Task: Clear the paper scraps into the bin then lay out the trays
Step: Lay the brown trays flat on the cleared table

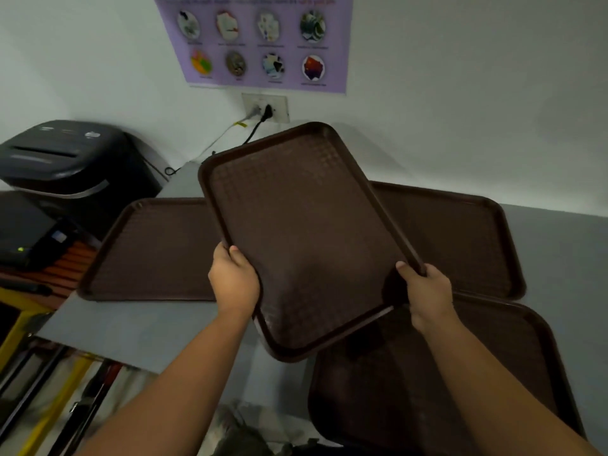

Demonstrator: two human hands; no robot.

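Fingers of both hands are closed around the long edges of one brown plastic tray: the left hand (234, 280) grips its left rim with the thumb lying on top, and the right hand (427, 291) grips its right rim, thumb also on top and the other fingers hidden underneath. Both bare forearms reach up from the bottom of the view. The held tray (306, 238) is lifted above the grey table (138, 327), tilted and turned at an angle, with its near corner over the table's front part and its far end pointing toward the wall. Closest to the viewer, at lower right, a second brown tray (411, 390) lies flat, partly covered by the right forearm. Farther back, a left tray (154, 251) lies flat on the table on the left side, and a right rear tray (460, 241) lies flat on the right; the held tray overlaps the view of both, so it is unclear whether the flat trays touch each other. Left of the table, lower down, sit dark equipment and yellow framing. Beyond these, at upper left, stands a black paper shredder (65, 156). On the white wall behind the table is a wall socket (266, 108) with two plugs in it, and above that a purple poster (256, 37) showing eight round pictures, its text too blurred to read.
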